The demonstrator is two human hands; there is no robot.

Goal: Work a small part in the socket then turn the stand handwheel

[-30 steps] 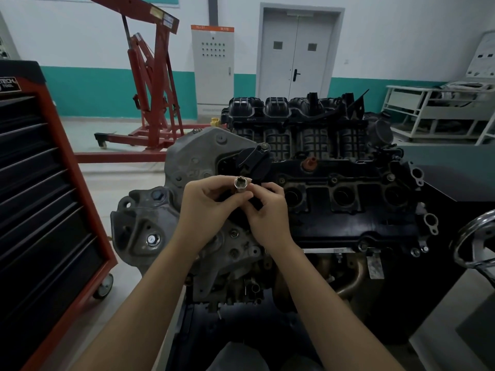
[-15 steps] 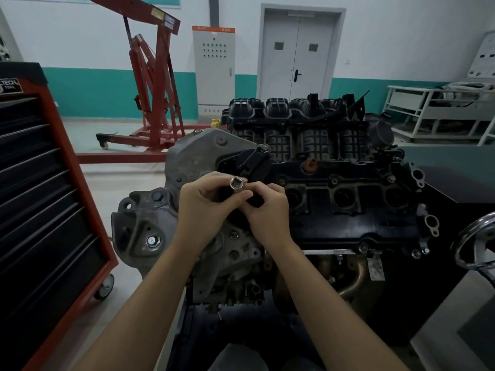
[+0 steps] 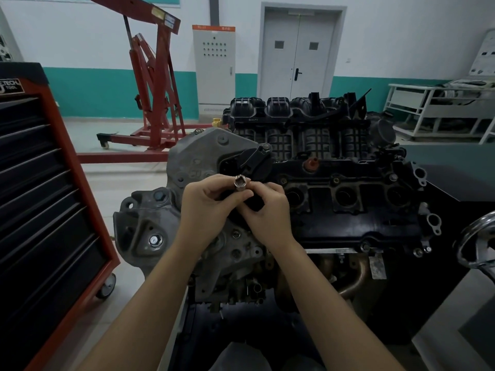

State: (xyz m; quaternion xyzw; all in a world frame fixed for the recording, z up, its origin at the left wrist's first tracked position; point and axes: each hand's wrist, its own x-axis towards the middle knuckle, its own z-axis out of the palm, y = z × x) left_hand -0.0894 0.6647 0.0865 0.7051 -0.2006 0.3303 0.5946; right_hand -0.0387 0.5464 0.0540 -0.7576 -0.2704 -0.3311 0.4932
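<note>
A small silver socket [image 3: 239, 181] with a hexagonal opening points up toward me. My left hand [image 3: 207, 207] grips it between thumb and curled fingers. My right hand [image 3: 267, 210] pinches the same socket from the right with its fingertips. Both hands hover just in front of a car engine [image 3: 334, 188] on a stand, near the black part [image 3: 254, 159] at its left end. Whatever is below the socket is hidden by my fingers.
A red and black tool cabinet [image 3: 45, 210] on wheels stands at the left. A red engine hoist [image 3: 152, 84] is behind, by a grey electrical cabinet [image 3: 214, 65] and a door [image 3: 297, 52]. A chrome handwheel [image 3: 476, 239] sits at the right edge; white racks [image 3: 439, 108] stand far right.
Both hands have lifted slightly with the socket and shifted a little; the fingers have turned around it. Nothing else has moved.
</note>
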